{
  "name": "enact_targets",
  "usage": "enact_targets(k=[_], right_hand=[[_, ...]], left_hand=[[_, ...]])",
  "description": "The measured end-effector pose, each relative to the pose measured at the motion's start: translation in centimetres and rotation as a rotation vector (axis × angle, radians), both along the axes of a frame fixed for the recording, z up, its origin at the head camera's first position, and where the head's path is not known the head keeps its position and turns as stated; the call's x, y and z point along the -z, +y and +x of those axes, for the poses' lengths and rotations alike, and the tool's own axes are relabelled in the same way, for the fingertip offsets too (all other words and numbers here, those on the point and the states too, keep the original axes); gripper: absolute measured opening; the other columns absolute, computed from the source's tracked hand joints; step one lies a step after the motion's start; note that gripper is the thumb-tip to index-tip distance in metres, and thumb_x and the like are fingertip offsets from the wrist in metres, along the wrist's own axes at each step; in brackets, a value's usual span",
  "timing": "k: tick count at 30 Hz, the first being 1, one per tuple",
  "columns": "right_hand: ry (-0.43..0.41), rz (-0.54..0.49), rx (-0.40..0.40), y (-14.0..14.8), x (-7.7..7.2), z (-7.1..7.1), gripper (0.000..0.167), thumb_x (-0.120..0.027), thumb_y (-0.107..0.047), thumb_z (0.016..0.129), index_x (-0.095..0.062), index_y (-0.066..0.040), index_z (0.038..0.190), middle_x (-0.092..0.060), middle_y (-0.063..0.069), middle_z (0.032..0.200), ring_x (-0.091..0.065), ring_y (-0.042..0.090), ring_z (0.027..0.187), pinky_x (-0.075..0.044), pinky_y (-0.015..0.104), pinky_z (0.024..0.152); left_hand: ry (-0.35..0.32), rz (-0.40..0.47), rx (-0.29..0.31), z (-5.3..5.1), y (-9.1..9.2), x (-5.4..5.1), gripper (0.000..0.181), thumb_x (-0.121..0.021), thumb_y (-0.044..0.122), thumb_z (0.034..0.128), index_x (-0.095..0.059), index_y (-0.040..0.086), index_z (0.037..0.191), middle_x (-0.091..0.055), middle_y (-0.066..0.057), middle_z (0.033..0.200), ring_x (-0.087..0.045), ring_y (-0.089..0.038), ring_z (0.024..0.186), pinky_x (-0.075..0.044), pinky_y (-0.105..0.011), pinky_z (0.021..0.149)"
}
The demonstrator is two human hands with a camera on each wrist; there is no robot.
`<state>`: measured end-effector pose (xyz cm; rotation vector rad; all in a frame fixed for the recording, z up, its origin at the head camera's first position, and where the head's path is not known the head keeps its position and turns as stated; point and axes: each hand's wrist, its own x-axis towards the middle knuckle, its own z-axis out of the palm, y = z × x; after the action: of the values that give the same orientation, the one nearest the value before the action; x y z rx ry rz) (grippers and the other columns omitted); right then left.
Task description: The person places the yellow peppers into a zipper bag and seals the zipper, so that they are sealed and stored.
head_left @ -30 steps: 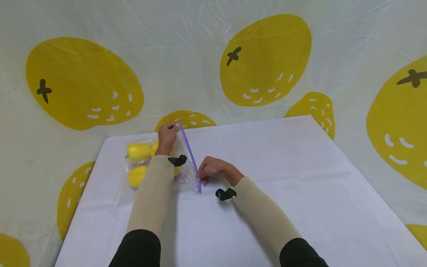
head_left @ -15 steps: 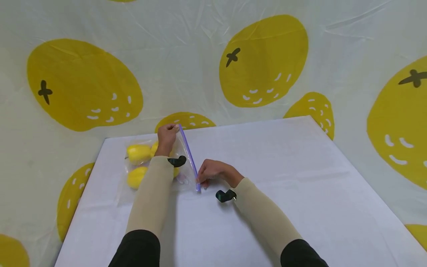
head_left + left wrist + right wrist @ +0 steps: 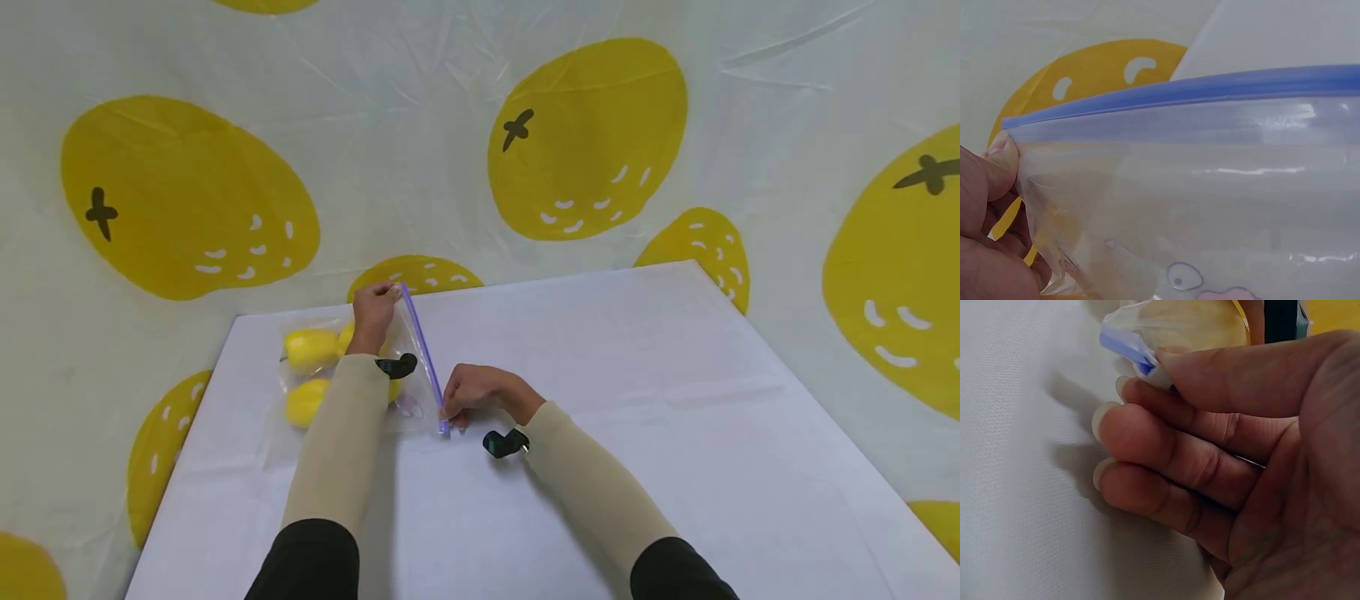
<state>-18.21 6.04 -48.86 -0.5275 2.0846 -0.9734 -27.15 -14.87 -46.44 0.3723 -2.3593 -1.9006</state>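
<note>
A clear zip bag [image 3: 412, 425] lies on the table's left half, with a blue-purple zip strip [image 3: 422, 346] along its right edge. Several yellow fruit-like pieces [image 3: 311, 348] are inside it, partly covered by my left arm. My left hand [image 3: 373, 312] pinches the far top corner of the bag, just under the strip, between thumb and fingers. Toward the strip's near end, my right hand [image 3: 480, 390] pinches it between thumb and index finger. In the right wrist view, a small whitish piece [image 3: 1159, 376] sits at the strip under the thumb tip; the other fingers are curled below.
A white-covered table [image 3: 615, 467] extends to the right of the bag. Behind it hangs a pale cloth [image 3: 405, 167] printed with large yellow fruits. Small black devices [image 3: 506, 442] are worn at both wrists.
My right hand has slid a little along the zip strip toward its near end. The left hand keeps its grip on the far corner. The head view has shifted slightly.
</note>
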Motion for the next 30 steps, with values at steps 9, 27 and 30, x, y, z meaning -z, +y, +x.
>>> enact_targets(k=[9, 27, 30], right_hand=[[0.015, -0.008, -0.031, -0.1, 0.1, 0.1, 0.021, -0.074, -0.011, 0.094, -0.080, -0.002, 0.076, -0.068, 0.001, 0.061, -0.062, 0.012, 0.059, -0.049, 0.022, 0.062], [0.033, -0.143, -0.010, 1.2, 0.8, -1.4, 0.020, -0.065, -0.020, 0.101, -0.079, -0.006, 0.100, -0.074, 0.006, 0.084, -0.066, 0.015, 0.078, -0.057, 0.026, 0.077], [0.121, -0.160, 0.052, 2.2, 0.7, -1.9, 0.022, -0.064, -0.022, 0.101, -0.078, -0.005, 0.103, -0.075, 0.007, 0.088, -0.065, 0.015, 0.081, -0.054, 0.026, 0.077]], left_hand=[[-0.001, -0.017, -0.016, 0.1, 0.0, 0.0, 0.032, -0.061, 0.019, 0.1054, -0.071, -0.001, 0.129, -0.070, -0.019, 0.131, -0.062, -0.024, 0.114, -0.053, -0.039, 0.111], [0.057, 0.010, 0.118, 0.3, -2.1, -2.4, 0.037, -0.064, 0.022, 0.1034, -0.068, 0.004, 0.135, -0.065, -0.016, 0.141, -0.059, -0.030, 0.131, -0.044, -0.042, 0.121], [0.092, -0.064, 0.206, 0.9, -2.7, -3.7, 0.045, -0.061, 0.025, 0.1051, -0.060, 0.002, 0.144, -0.059, -0.017, 0.149, -0.053, -0.034, 0.141, -0.040, -0.047, 0.124]])
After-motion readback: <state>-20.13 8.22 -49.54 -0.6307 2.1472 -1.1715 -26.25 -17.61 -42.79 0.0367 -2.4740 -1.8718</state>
